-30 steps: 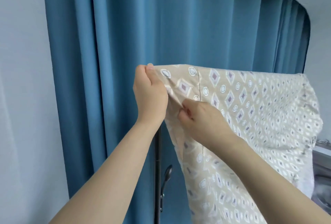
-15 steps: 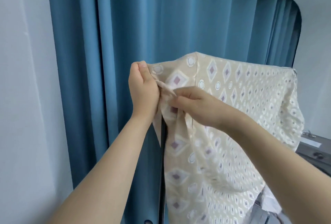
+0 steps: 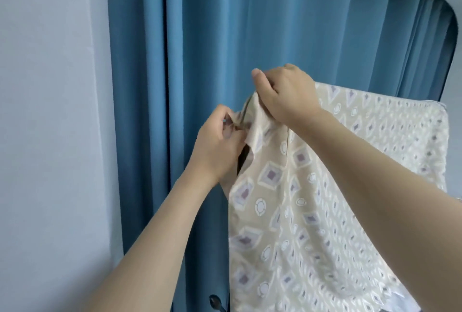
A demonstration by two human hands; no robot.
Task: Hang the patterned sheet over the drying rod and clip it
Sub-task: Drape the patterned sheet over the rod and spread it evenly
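We see the patterned sheet (image 3: 312,199), beige with pale diamonds and rings, draped over a bar that the cloth hides, its top edge running away to the right of both hands and its body hanging down below them. The left hand (image 3: 220,147) has its fingers curled together, pinching a bunched corner of the sheet between thumb and fingertips; something small and pale blue shows just at those fingertips, too blurred for us to name. The right hand (image 3: 285,97) sits just above and to the right of the left fingers, its own fingers clamped down on a gathered fold of the same corner, thumb pointing left. Between the two sets of fingers the cloth is drawn into tight creases, and a dark slit shows just beneath the left fingers where the fabric parts. Behind the fingers hangs a blue curtain (image 3: 200,49) in long pleats; left of it stands a pale wall (image 3: 50,112). A dark knob (image 3: 214,301) shows far below the left fingers, near the bottom edge.
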